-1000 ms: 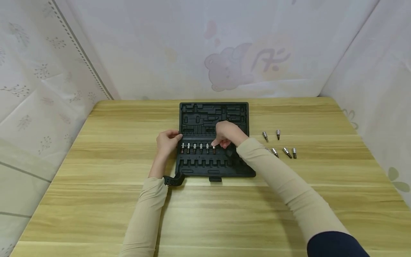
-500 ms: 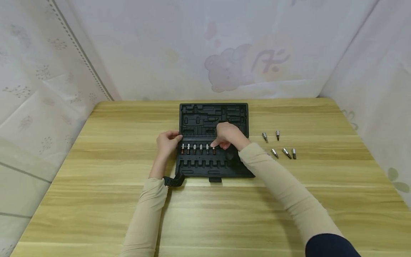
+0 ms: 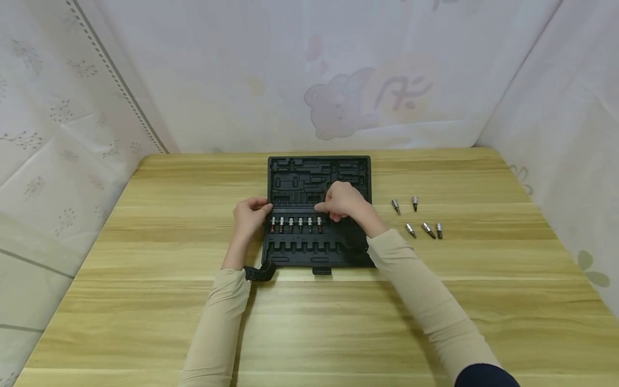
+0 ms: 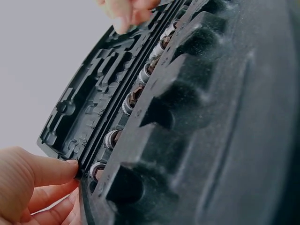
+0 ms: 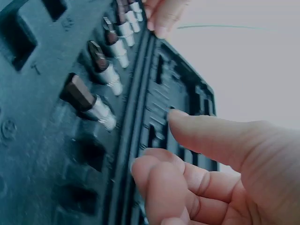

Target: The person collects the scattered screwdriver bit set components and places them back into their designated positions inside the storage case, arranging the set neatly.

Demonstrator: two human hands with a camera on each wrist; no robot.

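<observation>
A black moulded tool case [image 3: 296, 238] lies open on the table. In its upper row sit several silver bit sockets with dark tips; the rightmost bit socket [image 3: 319, 224] shows a hexagonal tip [image 5: 79, 91] in the right wrist view. My left hand [image 3: 249, 216] pinches the case's left edge near the hinge, thumb [image 4: 56, 171] on top and fingers outside. My right hand [image 3: 344, 201] hovers over the hinge line, just up and right of that last socket. Its thumb [image 5: 206, 133] and loosely bent fingers are apart, with nothing between them.
Several loose bit sockets [image 3: 428, 230] lie on the wooden table [image 3: 309, 322] right of the case. The case's raised lid [image 3: 300, 185] holds bare moulded recesses. A black strap [image 3: 260, 273] circles the left wrist. Patterned curtains [image 3: 217, 80] stand behind the table.
My right hand has lifted off the rightmost seated bit socket, its thumb moving up and away. The left hand keeps its hold on the case edge. The whole view has shifted slightly.
</observation>
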